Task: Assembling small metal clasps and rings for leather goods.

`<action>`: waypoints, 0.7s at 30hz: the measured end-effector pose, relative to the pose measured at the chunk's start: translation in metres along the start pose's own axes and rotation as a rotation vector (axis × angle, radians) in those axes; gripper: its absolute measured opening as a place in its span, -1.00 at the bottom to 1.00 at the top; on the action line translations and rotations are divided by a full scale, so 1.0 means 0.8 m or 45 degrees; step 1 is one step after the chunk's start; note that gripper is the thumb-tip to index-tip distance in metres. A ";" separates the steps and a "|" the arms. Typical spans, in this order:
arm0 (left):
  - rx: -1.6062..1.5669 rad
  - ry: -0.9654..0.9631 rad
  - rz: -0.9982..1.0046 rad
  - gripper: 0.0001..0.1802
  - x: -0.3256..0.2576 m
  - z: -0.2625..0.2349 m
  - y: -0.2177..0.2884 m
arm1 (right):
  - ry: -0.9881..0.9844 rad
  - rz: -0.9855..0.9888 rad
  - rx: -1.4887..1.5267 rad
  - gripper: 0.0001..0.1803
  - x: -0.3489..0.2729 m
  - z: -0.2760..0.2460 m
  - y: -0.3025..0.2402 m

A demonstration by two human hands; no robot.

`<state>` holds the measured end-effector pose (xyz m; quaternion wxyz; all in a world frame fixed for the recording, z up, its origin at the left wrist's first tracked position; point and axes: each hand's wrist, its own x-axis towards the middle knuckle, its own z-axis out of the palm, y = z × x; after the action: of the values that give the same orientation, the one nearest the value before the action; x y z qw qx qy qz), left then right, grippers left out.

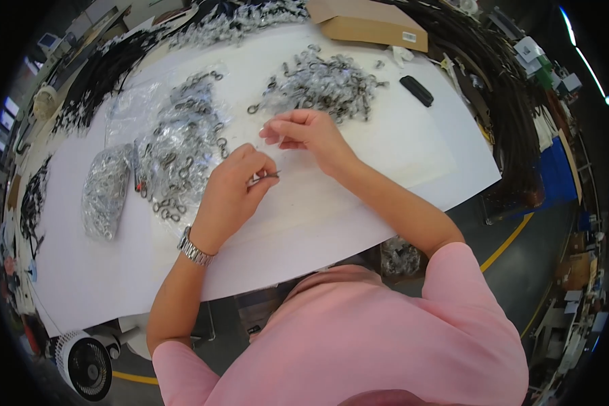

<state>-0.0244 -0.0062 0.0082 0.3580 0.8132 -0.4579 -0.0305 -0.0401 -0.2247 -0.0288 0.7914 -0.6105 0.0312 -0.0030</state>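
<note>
My left hand [233, 186], with a metal watch [195, 249] on its wrist, is closed over the middle of the white table [304, 230]. Between its thumb and fingers sticks out a small thin dark metal piece [266, 176]; its kind cannot be made out. My right hand [310, 135] is just beyond it to the right, fingertips drawn together. Whatever those fingers pinch, if anything, is too small to name. Ahead of the right hand lies a heap of dark metal clasps in clear plastic wraps [325, 84]. A larger pile of similar clasps [183, 135] spreads left of my left hand.
A packed clear plastic bag [107, 193] lies at the left. Beyond the heaps are a cardboard box [369, 24] and a black oblong object [416, 91]. Dark straps [514, 128] hang along the right edge. A fan [86, 365] stands lower left.
</note>
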 end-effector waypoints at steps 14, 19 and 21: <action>-0.713 0.471 -0.333 -0.88 0.009 -0.009 -0.021 | 0.072 0.067 0.046 -0.72 -0.010 0.020 0.001; -0.418 0.410 -0.321 -0.86 0.007 -0.006 -0.032 | 0.069 0.053 0.087 -0.73 -0.014 0.026 -0.003; -0.314 0.346 -0.349 -0.85 0.007 -0.009 -0.030 | 0.087 0.043 0.062 -0.73 -0.015 0.026 -0.007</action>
<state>-0.0010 0.0013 0.0000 0.5055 0.8145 -0.2836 -0.0250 -0.0508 -0.2051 -0.0178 0.8044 -0.5900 0.0683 -0.0110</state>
